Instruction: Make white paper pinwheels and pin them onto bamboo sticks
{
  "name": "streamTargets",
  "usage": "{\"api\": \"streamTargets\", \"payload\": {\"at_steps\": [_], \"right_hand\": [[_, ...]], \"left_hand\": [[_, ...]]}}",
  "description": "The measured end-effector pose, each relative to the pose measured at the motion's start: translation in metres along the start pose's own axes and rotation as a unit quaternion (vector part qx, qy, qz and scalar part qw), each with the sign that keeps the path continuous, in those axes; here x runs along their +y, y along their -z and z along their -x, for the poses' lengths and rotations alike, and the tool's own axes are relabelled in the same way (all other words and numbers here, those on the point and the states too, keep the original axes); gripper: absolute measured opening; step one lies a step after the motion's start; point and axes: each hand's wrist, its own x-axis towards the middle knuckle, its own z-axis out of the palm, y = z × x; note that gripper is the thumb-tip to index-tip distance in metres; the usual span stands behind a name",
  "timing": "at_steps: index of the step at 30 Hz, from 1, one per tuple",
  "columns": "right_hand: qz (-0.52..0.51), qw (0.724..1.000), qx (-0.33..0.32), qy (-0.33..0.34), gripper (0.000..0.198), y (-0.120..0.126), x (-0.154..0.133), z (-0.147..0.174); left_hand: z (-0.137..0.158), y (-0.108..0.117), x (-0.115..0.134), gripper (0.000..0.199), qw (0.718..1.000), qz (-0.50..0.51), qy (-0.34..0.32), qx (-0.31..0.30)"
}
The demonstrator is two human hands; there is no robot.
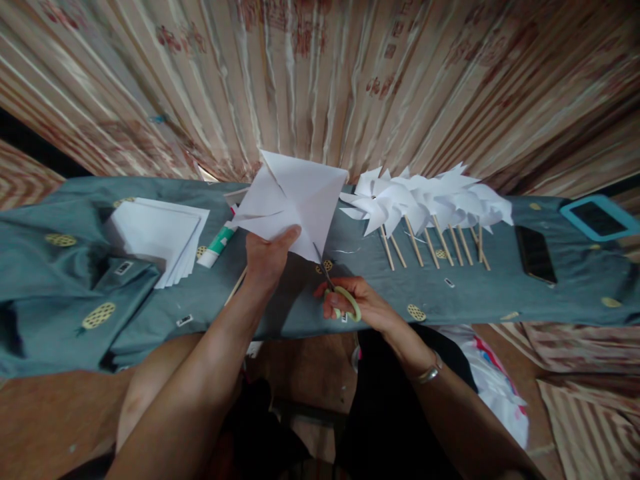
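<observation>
A square sheet of white paper (310,187) is held up over the table by my left hand (270,257), thumb on top near the lower edge. Slits run inward from its corners at the upper left and left. My right hand (353,300) grips a pair of scissors (349,303) by its pale green handles. The blades point up and left, and their tips meet the paper's lower right corner. Under the paper's left side lies a green and white glue tube (219,244). A thin wooden stick (236,287) sticks out beside my left forearm.
White paper pinwheels (425,200) on wooden sticks lie in a row to the right. A stack of white paper (157,230) rests at left. Further right are a black phone (535,255) and a blue-framed tablet (600,218). A pleated curtain (300,80) hangs behind the cloth-covered table (480,293).
</observation>
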Motion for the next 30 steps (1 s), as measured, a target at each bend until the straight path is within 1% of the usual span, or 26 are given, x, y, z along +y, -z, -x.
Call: {"api": "streamTargets", "payload": {"at_steps": [3,8,16,20,25,30], "right_hand": [[0.001,1.0,-0.001,0.007,0.056,0.0006,0.0017,-0.0008],[0.004,1.0,-0.003,0.014,0.055,0.0013,0.0044,-0.0022],[0.002,1.0,0.005,0.016,0.052,-0.0001,0.0054,-0.0029],[0.001,1.0,0.003,0.017,0.052,-0.0002,0.0056,-0.0036],[-0.019,1.0,0.008,0.014,0.05,-0.0012,0.007,-0.0041],[-0.026,1.0,0.012,0.001,0.048,-0.0015,0.0071,-0.0039]], "left_hand": [[-0.0002,0.0001,0.0003,0.029,1.0,-0.012,-0.001,0.001],[-0.0006,0.0007,0.0013,0.031,1.0,-0.027,-0.007,-0.004],[-0.0018,0.0006,0.0006,0.029,1.0,-0.016,-0.012,0.004],[-0.0013,0.0007,0.0009,0.028,1.0,-0.014,-0.005,-0.003],[-0.0011,0.0007,0.0019,0.03,1.0,-0.019,-0.007,0.005],[-0.0009,0.0005,0.0023,0.028,1.0,-0.013,-0.009,-0.006]]}}
